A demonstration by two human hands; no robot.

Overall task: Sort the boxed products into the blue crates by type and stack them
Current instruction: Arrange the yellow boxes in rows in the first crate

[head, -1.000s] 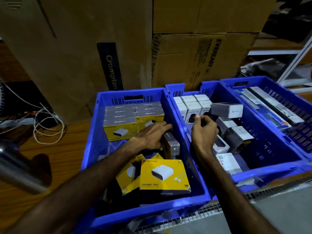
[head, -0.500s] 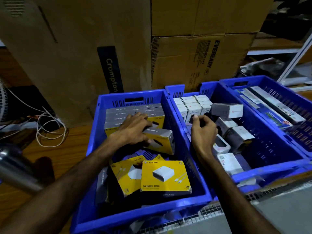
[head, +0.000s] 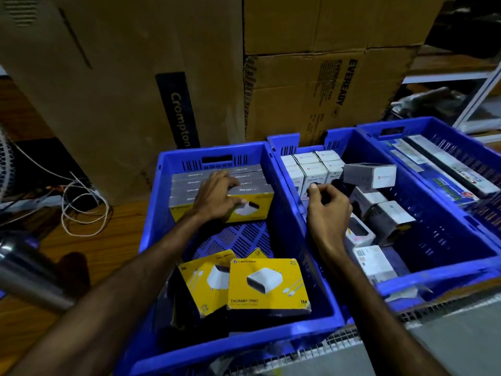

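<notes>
Three blue crates stand side by side. In the left crate (head: pixel 151 240) a row of yellow charger boxes stands upright at the far end. My left hand (head: pixel 214 196) grips the front box of that row (head: pixel 254 207), fingers over its grey top and thumb on its yellow face. Two more yellow charger boxes (head: pixel 268 283) lie loose at the crate's near end. In the middle crate (head: pixel 433 278) small white boxes (head: pixel 311 169) are packed at the far left corner. My right hand (head: pixel 328 213) is curled round a small dark box (head: pixel 342 185) beside them, mostly hidden.
Loose grey-and-white boxes (head: pixel 376 176) lie tumbled in the middle crate. The right crate (head: pixel 379 126) holds long flat packs. Big cardboard cartons (head: pixel 325 99) rise right behind the crates. Coiled cables (head: pixel 81 207) and a metal tube (head: pixel 27 275) are on the wooden floor at left.
My left hand lifted a yellow charger box from the crate's middle and set it upright against the front of the far row. My right hand stayed in place.
</notes>
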